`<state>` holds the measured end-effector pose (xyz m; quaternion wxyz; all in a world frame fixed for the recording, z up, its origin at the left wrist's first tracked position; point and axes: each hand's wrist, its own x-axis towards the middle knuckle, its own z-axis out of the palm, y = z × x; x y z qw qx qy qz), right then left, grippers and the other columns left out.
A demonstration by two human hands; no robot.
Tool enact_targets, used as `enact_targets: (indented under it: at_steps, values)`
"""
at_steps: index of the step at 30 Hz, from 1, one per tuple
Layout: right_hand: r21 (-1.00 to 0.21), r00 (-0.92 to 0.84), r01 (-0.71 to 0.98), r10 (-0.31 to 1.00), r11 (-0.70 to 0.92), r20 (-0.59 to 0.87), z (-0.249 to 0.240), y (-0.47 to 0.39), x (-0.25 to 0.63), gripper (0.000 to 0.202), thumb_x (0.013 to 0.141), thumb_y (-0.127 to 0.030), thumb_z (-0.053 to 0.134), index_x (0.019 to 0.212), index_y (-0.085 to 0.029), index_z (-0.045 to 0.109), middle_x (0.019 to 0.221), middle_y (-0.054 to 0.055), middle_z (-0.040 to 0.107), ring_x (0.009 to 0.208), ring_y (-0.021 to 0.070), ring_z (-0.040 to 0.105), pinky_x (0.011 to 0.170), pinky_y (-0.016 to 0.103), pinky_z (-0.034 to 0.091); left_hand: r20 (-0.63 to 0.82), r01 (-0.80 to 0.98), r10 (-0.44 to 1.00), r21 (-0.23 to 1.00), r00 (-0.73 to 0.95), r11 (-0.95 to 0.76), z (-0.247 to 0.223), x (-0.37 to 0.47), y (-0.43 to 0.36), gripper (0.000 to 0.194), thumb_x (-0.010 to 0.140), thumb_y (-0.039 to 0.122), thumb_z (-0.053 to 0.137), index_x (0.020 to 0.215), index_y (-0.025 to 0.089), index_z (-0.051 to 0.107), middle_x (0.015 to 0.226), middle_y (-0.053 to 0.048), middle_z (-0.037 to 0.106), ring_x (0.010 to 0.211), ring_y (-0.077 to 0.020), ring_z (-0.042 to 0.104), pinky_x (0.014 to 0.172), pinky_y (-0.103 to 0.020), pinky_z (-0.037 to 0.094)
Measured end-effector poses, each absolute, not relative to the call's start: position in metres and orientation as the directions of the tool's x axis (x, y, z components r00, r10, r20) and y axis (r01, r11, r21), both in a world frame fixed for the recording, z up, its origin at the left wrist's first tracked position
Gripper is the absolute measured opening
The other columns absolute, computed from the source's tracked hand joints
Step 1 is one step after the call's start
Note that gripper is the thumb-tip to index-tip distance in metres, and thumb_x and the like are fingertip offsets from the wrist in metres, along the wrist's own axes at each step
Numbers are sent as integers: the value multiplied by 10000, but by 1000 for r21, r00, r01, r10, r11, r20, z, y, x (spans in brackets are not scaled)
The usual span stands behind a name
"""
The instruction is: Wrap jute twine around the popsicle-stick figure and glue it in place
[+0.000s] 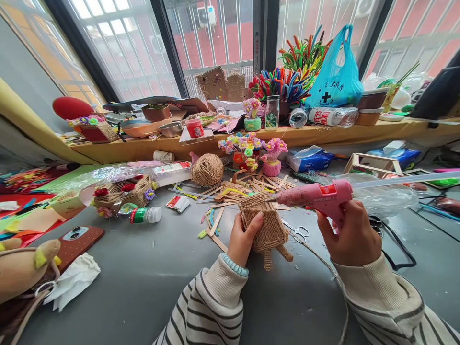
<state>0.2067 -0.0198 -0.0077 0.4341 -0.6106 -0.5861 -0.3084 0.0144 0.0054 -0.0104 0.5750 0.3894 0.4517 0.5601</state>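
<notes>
My left hand point(243, 238) grips a small twine-wrapped box point(268, 227) with two stubby wrapped legs pointing down. Bare wooden stick shows near the box's upper edge. In my right hand point(354, 237) is a pink glue gun point(330, 199), with a long clear glue stick point(402, 180) out of its back. The gun's nozzle points left and is at the box's upper edge; whether it touches cannot be made out. A strand of twine point(323, 258) runs from near the box down the table. White-handled scissors point(300, 232) lie just behind the box.
Loose craft sticks point(230, 189) are scattered behind my hands, beside a ball of twine point(207, 170). A small bottle point(145, 215), a phone point(81, 242) and a crumpled tissue point(74, 280) lie to the left. A black cable point(404, 251) loops at the right. Crocheted flowers point(275, 146) stand farther back.
</notes>
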Motion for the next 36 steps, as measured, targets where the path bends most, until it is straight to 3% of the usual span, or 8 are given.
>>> enact_targets:
  at_steps: [36]
  values:
    - [-27, -14, 994, 377, 104, 926, -7, -18, 207, 258, 923, -308, 519, 1094, -117, 493, 838, 56, 634, 618, 167, 658, 439, 243, 377, -69, -260, 998, 964, -11, 64, -11, 14, 7, 754, 544, 633, 777, 1066, 129, 573, 1153, -170, 650, 1143, -359, 571, 993, -460, 430]
